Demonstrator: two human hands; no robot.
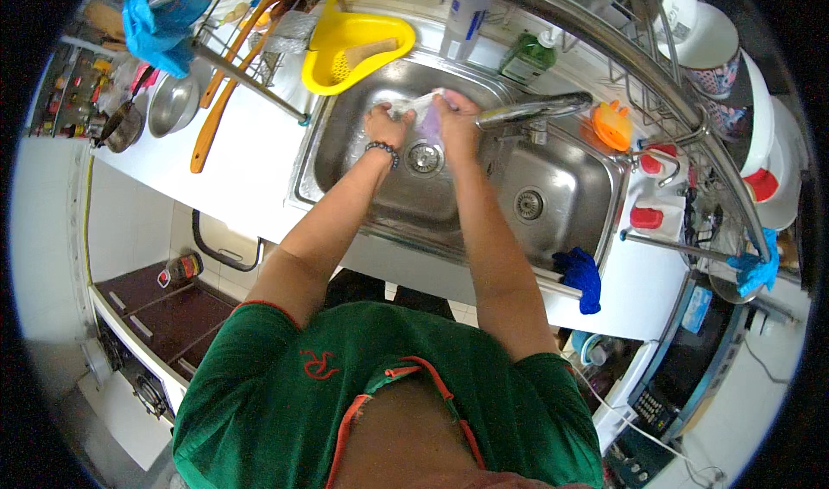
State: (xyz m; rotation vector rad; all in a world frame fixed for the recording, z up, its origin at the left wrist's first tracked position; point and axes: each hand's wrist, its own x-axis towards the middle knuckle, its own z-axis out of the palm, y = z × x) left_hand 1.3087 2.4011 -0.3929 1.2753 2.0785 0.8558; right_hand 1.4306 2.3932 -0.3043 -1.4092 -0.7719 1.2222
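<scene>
Left of the tubular chrome faucet, the right hand has fingers clamped on a thin lilac sheet (wetness could make it slip); left hand's, I can't tell.

Kitchen ctr. & surrounds: misc. items.
White ctr., L: steel bowl nr. long wooden utensils. Rear: yellow basket w/ tan item inside; white-&-blue btl., green pump btl.. R: orange item; dk. blue cloth at front edge.

Hands over sink; utensils left, pump bottle behind.
</scene>
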